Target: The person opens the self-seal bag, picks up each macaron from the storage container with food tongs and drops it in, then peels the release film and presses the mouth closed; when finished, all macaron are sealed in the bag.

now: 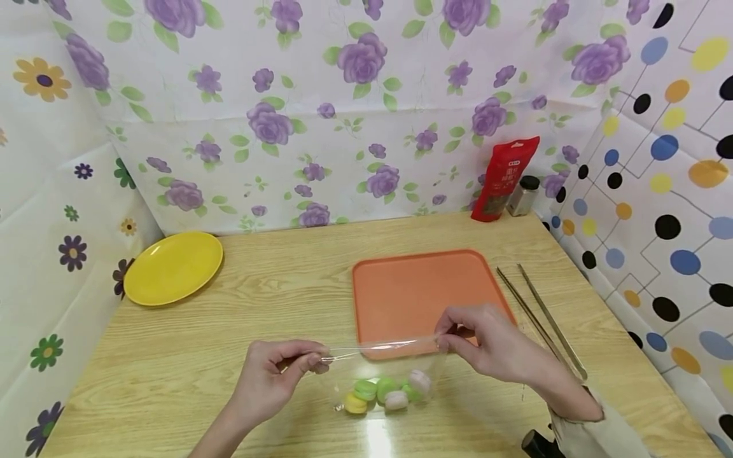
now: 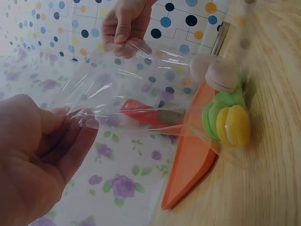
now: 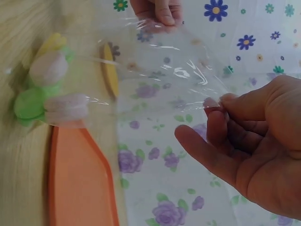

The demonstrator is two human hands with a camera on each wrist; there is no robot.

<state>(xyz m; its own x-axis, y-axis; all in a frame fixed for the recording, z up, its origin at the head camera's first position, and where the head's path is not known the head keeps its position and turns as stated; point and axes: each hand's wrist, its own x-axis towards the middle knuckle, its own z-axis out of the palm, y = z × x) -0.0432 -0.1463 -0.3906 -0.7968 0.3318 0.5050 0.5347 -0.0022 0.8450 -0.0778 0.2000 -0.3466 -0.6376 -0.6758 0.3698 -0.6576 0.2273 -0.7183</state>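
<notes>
A clear plastic bag (image 1: 378,356) is stretched between my two hands. My left hand (image 1: 273,380) pinches one top corner between thumb and fingers, and my right hand (image 1: 491,343) pinches the opposite corner. In the bottom of the bag lie several macarons: a yellow macaron (image 2: 233,125), green ones, and pale pinkish ones such as the pale macaron (image 3: 67,107). The bag's top edge is drawn out fairly straight in the head view. Just beyond it lies an orange tray (image 1: 424,292), partly seen through the film.
A yellow plate (image 1: 174,268) sits at the back left. Metal tongs (image 1: 544,318) lie right of the tray. A red pouch (image 1: 504,179) and a black-capped jar (image 1: 523,196) stand at the back right. A black object (image 1: 538,444) is near my right sleeve. Patterned cloth surrounds the wooden table (image 1: 275,286).
</notes>
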